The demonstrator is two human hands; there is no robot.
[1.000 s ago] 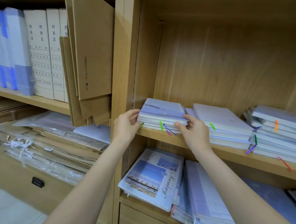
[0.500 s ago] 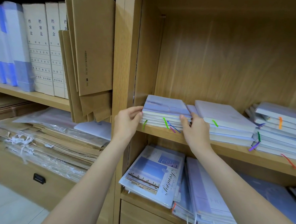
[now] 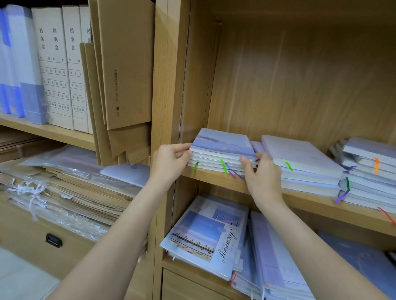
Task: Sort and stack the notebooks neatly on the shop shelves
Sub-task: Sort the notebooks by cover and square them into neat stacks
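On the far-left shelf stood blue binders (image 3: 15, 66) and white file boxes (image 3: 57, 69), with brown card folders (image 3: 123, 58) leaning beside them. The person's left hand (image 3: 170, 162) had its fingers curled onto the left edge of a small notebook stack (image 3: 222, 151) at the left end of the wooden shelf (image 3: 306, 199); the right hand (image 3: 263, 175) gripped the stack's right front corner, thumb on its front. A second notebook pile (image 3: 306, 166) lay just beside, and a third pile (image 3: 378, 176) sat further right, with colored ribbon markers hanging out
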